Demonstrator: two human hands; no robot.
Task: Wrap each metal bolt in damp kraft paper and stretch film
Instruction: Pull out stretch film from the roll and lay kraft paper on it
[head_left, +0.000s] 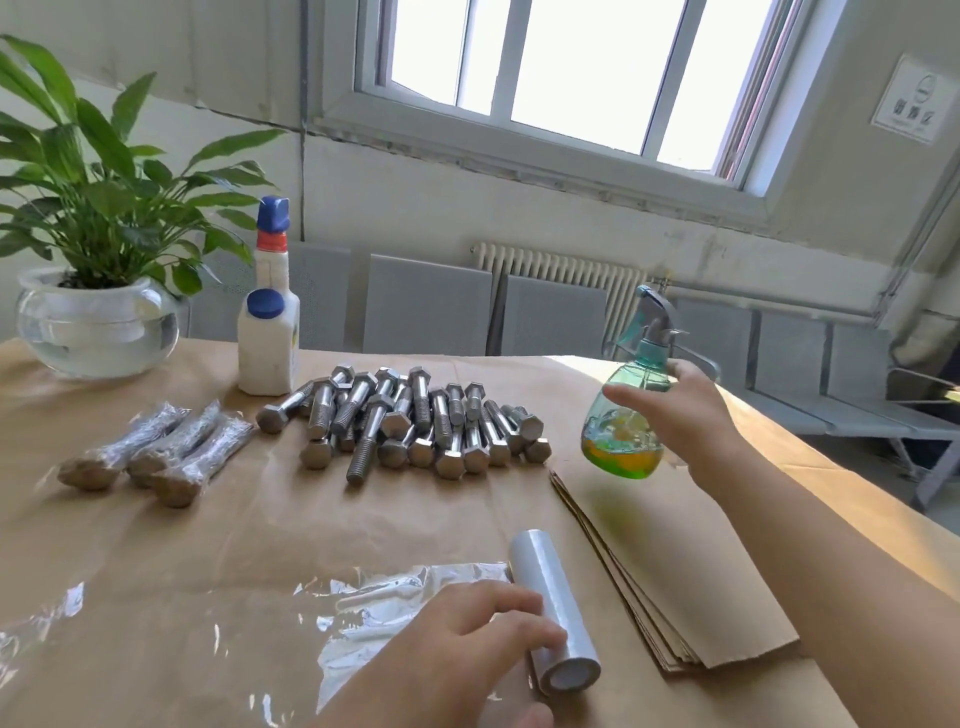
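The metal bolts (410, 423) lie in a loose heap at the centre of the frame on the paper-covered surface (156, 530) — grey, hex-headed, with threaded shanks pointing mostly toward the lower edge. Left of the heap, three wrapped bolts (156, 454) lie side by side, brown paper showing at their heads under shiny film. At the lower centre the roll of stretch film (553, 610) lies on its side, a sheet of film (363, 613) pulled out from it to the left and flat on the surface. The left hand (467, 639) rests on the roll with fingers curled over it. The right hand (680, 410), at the right of the frame, grips a green spray bottle (626, 426) around its body, held in the air above a stack of kraft paper sheets (675, 571) that lies just right of the roll. The bottle holds yellowish liquid in its lower part. Behind the heap stands a white bottle (267, 332) with blue caps, and in the upper left a leafy plant (98, 187) sits in a glass bowl (96, 332) — both well apart from the hands.
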